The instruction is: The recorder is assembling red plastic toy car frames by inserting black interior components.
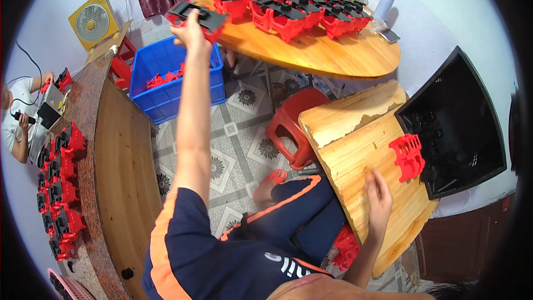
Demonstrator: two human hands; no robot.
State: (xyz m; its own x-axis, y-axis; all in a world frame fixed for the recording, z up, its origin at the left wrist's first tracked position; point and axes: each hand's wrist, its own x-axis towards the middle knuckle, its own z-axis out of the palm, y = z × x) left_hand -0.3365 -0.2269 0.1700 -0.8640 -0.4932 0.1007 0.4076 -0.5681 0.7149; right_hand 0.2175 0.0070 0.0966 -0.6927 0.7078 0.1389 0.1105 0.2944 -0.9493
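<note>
My left arm reaches far forward. At its end my left hand (191, 36) is closed on a red plastic part with a black top (213, 20), held up beside the left edge of the round wooden table (355, 58). Many similar red-and-black parts (288, 8) stand in rows on that table. My right hand (380, 195) is over the small wooden board (350, 161) at my right, its fingers apart and holding nothing. Just beyond it, a red plastic frame (408, 157) lies on the board, apart from the fingers.
A blue crate (177, 91) with red pieces stands on the floor. Nearby are a red stool (300, 116), a black screen (461, 128) and a yellow fan (93, 19). A counter (91, 133) at left bears more red-and-black parts (61, 189); another person (22, 128) works behind it.
</note>
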